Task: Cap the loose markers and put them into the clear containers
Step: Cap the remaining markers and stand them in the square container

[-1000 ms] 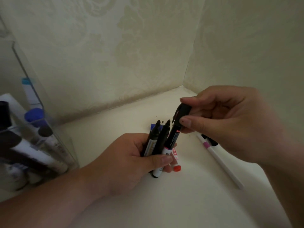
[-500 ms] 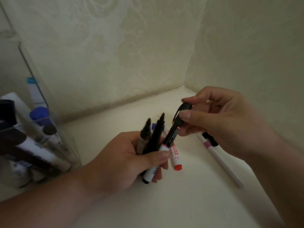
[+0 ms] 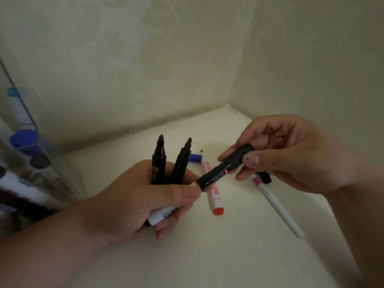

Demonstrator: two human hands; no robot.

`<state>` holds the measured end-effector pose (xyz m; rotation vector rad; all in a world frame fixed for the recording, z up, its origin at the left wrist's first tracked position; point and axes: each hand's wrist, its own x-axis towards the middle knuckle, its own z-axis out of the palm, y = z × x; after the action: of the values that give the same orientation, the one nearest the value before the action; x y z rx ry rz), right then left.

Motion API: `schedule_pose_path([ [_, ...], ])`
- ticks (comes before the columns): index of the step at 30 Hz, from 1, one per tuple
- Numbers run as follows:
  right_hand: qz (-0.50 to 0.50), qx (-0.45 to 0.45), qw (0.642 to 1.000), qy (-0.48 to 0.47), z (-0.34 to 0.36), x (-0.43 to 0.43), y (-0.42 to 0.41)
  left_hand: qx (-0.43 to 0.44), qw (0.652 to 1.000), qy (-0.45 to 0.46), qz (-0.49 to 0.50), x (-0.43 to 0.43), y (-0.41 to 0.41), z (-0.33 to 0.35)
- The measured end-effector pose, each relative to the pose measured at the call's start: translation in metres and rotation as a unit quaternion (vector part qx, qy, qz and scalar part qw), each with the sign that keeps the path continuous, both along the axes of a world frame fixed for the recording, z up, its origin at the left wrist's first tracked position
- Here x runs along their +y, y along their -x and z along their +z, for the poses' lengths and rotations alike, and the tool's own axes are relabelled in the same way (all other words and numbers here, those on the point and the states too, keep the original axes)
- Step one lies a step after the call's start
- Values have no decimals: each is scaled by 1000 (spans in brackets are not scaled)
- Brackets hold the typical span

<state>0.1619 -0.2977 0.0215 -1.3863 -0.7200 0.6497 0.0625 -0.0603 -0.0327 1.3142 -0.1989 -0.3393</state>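
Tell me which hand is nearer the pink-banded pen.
Right. The right hand is beside the pink-banded pen's banded end; the left hand is farther left, beyond the red-ended marker.

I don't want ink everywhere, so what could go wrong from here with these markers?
The two uncapped black markers stand tips-up in the left hand, near the ink-spotted right hand: more smears likely. The left hand also pinches a third marker, so one might slip. The whiteboard marker lies uncapped on the table and may stain it.
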Motion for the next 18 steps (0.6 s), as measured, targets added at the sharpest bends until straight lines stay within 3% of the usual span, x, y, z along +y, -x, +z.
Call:
schedule_pose_path([
  [7, -43, -70, 989, 120, 7, -1, 5, -34, 997, -60, 40, -4, 2, -5],
  [13, -27, -64, 994, 79, 5, 4, 13, -34, 994, -88, 61, -5, 3, -4],
  [18, -3, -96, 990, 102, -3, 5, 7, -2, 998, -46, 38, -9, 1, -1],
])
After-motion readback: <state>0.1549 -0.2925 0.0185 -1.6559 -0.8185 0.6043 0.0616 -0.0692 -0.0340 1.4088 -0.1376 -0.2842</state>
